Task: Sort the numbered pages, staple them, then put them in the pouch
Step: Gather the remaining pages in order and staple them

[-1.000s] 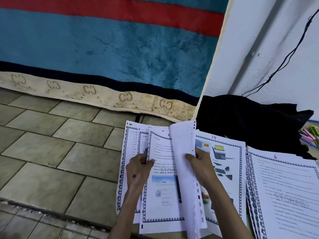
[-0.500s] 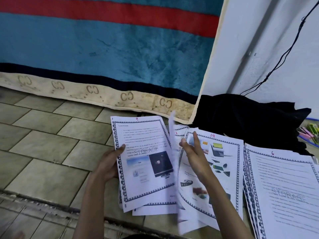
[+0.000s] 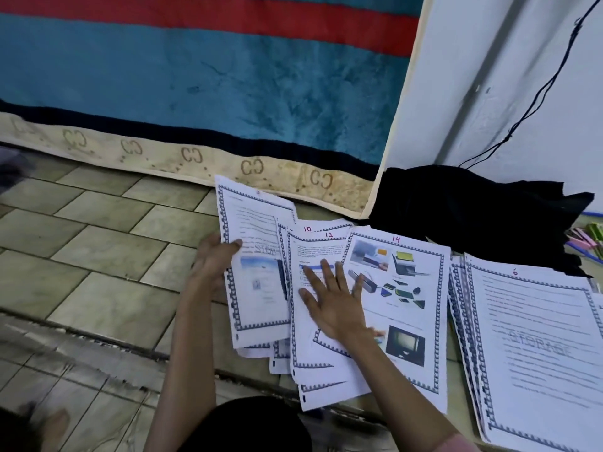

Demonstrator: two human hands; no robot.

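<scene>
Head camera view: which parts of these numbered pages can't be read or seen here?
- Page held by the left hand: its number, blurred at the top.
- Page 10: body, covered by page 12.
- Page 12: middle text, under the right hand.
- Page 6 stack: bottom corner cut off by the frame edge; lower sheets hidden.

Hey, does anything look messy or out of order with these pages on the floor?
Yes. The pages under the right hand lie fanned and skewed, numbers 10, 12, 14 showing, with 6 to their right.
</scene>
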